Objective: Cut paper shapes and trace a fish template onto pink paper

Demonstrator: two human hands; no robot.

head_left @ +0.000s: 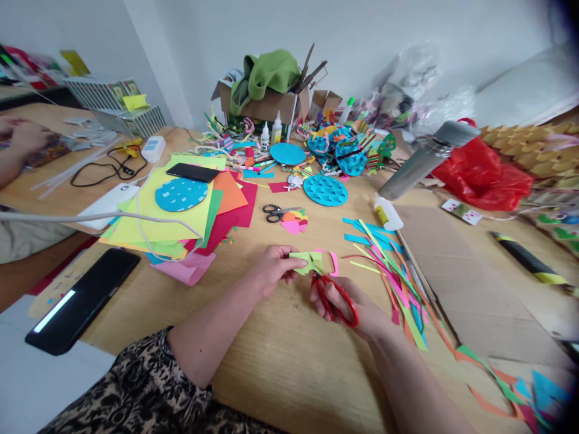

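Observation:
My left hand (277, 268) pinches a small piece of yellow-green paper (298, 263) above the wooden table. In my right hand (350, 301) are red-handled scissors (333, 296), my fingers closed round the handles. The blades of the scissors meet the right part of the paper. A curved pink paper strip (333, 264) lies just beyond the scissors. Past my hands are small pink, orange and yellow paper cutouts (294, 225), with black-handled scissors (274, 213) beside them.
Coloured paper sheets (181, 220) are stacked at left, near a black phone (84, 300). Loose paper strips (398, 277) and a flat cardboard sheet (470, 283) lie at right. A steel flask (420, 163) stands behind. Another person's hand (31, 137) is at far left.

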